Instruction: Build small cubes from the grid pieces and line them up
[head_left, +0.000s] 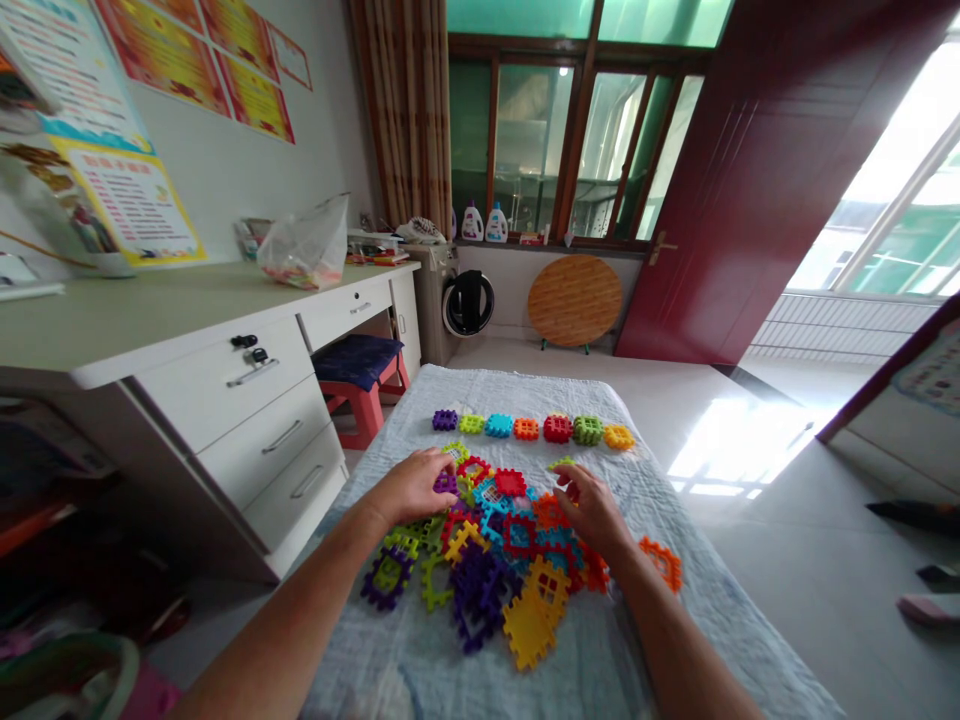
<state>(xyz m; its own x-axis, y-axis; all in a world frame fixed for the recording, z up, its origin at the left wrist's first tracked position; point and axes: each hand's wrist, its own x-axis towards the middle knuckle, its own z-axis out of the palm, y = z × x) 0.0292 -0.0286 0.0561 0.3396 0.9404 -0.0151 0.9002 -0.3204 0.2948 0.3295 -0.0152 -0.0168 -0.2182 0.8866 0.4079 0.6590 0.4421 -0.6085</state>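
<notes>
My left hand (pixel 415 487) is at the far left of a pile of plastic interlocking pieces. Its thumb and fingers lie on either side of a purple interlocking piece (pixel 445 482). My right hand (pixel 590 508) hovers over the pile's right side, fingers bent and apart. Just beyond its fingertips a light green piece (pixel 561 463) shows, and an orange piece (pixel 550 511) lies beneath the thumb. Closer to me in the pile are a purple piece (pixel 474 605) and a flat yellow piece (pixel 528 628).
Behind the pile runs a row of small stacks, from a purple stack (pixel 445 420) to a yellow stack (pixel 619 437). A pale blue cloth (pixel 600 660) covers the table. An orange piece (pixel 661 564) lies right of my right forearm. A white desk (pixel 262 430) stands left.
</notes>
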